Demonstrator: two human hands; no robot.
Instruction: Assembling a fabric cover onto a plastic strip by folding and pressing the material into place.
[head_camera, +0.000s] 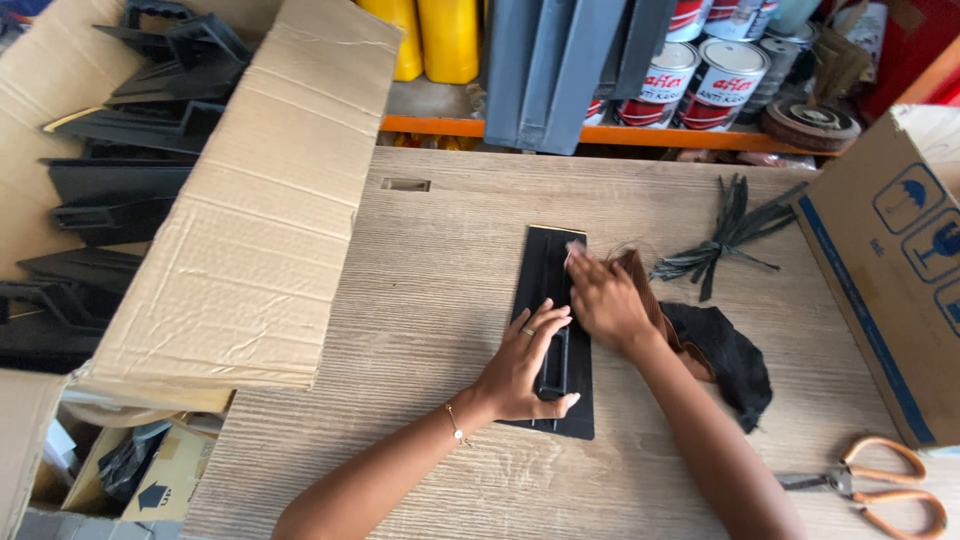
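Head view: black trowel (548, 300) lies mid-table. Left hand (524, 365) spread flat, gripping its handle; right hand (603, 300) pinches a small pad at its top edge. Cloth (725, 355) just right. Risk: trowel may skid if the left hand's pressure eases.

**Matt plastic, grained wood, rough card**

The black float (553, 330) under both hands looks like matt moulded plastic. The table (440, 260) is pale wood-grain laminate, smooth with a faint sheen. The cardboard flap (255, 200) is dull, creased brown paperboard. The dark cloth (725, 355) is soft and fuzzy (frayed at its edge). The scissors (870, 485) pair metal blades with glossy orange handles.
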